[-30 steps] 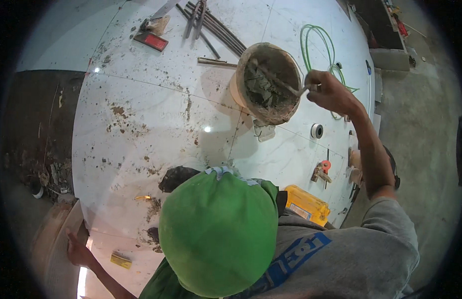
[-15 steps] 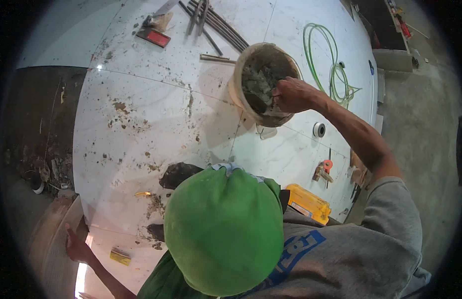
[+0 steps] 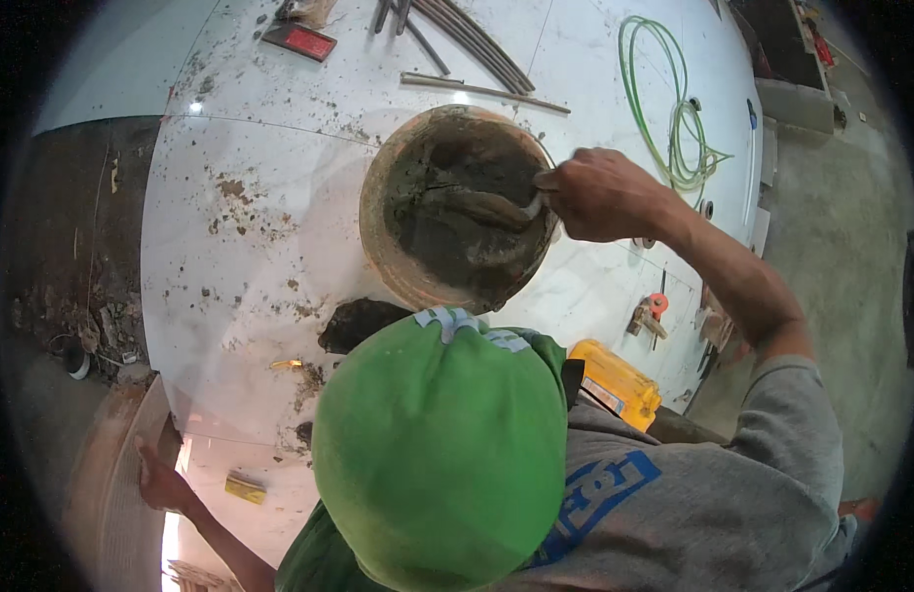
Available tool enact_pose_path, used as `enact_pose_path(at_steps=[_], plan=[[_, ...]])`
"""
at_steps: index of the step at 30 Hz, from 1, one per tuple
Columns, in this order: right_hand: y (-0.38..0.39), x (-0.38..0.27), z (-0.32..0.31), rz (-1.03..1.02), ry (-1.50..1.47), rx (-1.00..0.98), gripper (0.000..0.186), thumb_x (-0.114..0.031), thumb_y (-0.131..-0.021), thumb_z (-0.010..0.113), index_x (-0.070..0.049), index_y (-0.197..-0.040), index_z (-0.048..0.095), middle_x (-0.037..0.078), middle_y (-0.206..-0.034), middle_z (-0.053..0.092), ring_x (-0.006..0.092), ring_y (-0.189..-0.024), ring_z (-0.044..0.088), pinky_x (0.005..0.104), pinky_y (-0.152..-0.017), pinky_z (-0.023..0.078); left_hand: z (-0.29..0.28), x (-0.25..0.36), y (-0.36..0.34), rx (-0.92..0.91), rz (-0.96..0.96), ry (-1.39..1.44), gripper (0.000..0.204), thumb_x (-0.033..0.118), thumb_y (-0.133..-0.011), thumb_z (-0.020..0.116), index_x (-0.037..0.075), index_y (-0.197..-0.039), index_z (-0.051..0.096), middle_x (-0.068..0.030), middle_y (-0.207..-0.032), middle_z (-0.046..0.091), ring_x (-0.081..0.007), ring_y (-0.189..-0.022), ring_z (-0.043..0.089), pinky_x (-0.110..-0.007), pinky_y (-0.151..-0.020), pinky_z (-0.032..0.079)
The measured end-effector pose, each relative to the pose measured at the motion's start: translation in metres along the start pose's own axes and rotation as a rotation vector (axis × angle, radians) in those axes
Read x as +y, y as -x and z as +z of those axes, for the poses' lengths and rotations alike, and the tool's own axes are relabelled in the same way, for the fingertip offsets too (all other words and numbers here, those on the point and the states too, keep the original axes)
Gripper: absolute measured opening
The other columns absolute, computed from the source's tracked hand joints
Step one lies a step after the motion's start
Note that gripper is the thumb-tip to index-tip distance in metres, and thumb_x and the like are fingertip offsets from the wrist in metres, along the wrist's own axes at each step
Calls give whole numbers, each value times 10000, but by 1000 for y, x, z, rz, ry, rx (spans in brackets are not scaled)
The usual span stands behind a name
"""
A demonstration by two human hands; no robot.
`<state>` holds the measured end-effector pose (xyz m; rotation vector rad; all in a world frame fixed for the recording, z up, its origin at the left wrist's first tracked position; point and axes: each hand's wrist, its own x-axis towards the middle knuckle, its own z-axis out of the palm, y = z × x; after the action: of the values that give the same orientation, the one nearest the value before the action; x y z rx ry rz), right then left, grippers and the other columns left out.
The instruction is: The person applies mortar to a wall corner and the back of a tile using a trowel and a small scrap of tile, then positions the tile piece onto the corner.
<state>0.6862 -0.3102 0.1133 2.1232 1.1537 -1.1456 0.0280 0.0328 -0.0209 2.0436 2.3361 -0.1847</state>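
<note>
My right hand [image 3: 610,194] is closed around the handle of a trowel, hidden in the fist. The trowel [image 3: 472,205] has a bent metal neck, and its blade lies in wet grey mortar [image 3: 447,242], smeared over. That mortar is in a round, mud-stained bucket [image 3: 373,222], its mouth facing up toward me. At the lower left, my left hand [image 3: 164,483] grips the edge of a large upright tile [image 3: 121,508] with a ridged face. Its thumb shows along the edge, while the other fingers are partly hidden.
Metal rods [image 3: 476,44] and a red-faced tool [image 3: 301,41] lie beyond the bucket on white tiled flooring [image 3: 289,178]. Green hose [image 3: 629,89] coils at the far right. A yellow case [image 3: 615,383] and a red-handled tool [image 3: 658,304] sit nearer. A small yellow block [image 3: 245,488] lies near my left arm.
The bucket has come left and nearer, with its mouth turned more toward me. The trowel's neck and blade now show in the mortar. My left hand stays at the tile's edge.
</note>
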Motion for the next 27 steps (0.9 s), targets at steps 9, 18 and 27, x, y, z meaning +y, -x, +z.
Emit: enact_pose_path(at_steps=[9,18,27], plan=[[-33,-20,12,-96,-143,-105,181,-142,-760,664,19,-817,727,233,-798,717,417,-824,729,509,-766,587,45,-63,-24,217,141,-357,737,744,-976,558,71,-1048,849,-138,-976,820,-315,-883,778,-449,-878,586],[-16,-14,46,-364,7,149,169,-150,-756,704,16,-789,702,234,-728,708,406,-728,741,505,-666,606,5,1,3,-5,-71,160,723,718,-965,613,40,-1081,837,-127,-1057,819,-278,-964,781,-411,-919,577],[-1,-17,-16,-256,-119,-84,227,-139,-800,638,-22,-961,747,233,-843,731,430,-826,724,519,-786,598,-9,8,5,-12,-56,34,732,725,-953,626,37,-1087,835,-137,-1062,817,-271,-981,773,-406,-955,562]])
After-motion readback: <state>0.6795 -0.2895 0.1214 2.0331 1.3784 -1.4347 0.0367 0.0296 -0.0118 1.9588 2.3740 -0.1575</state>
